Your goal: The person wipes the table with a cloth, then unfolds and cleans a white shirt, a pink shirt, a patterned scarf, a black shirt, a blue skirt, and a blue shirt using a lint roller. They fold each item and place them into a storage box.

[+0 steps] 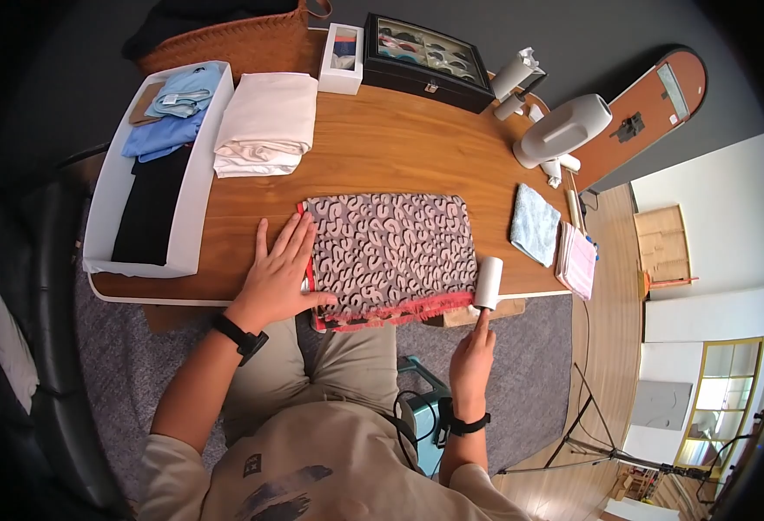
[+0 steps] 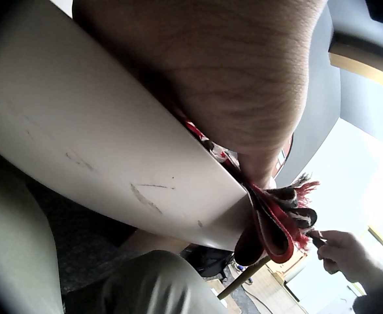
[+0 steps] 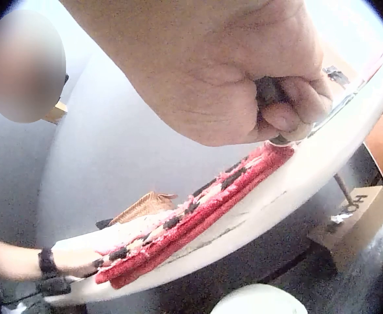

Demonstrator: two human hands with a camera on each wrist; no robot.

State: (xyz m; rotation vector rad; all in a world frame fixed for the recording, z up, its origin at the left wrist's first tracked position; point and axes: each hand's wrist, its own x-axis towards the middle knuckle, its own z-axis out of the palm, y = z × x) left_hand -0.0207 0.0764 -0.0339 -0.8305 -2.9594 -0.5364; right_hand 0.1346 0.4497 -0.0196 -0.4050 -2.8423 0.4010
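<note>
A folded scarf with a pink, grey and black animal pattern and red fringe lies at the table's front edge. My left hand rests on its left side, fingers straight and pointing away from me, thumb over the front corner. In the left wrist view, the scarf's red-edged folds hang in loops past the edge. With curled fingers, my right hand grips the dark handle of a white lint roller. The roller stands at the scarf's front right corner. In the right wrist view, the fist mostly hides the handle.
To the left, a white box holds folded clothes, beside a folded pale cloth. A black display case stands at the back. Light blue and pink towels lie at the right, near a grey-white vase-like object.
</note>
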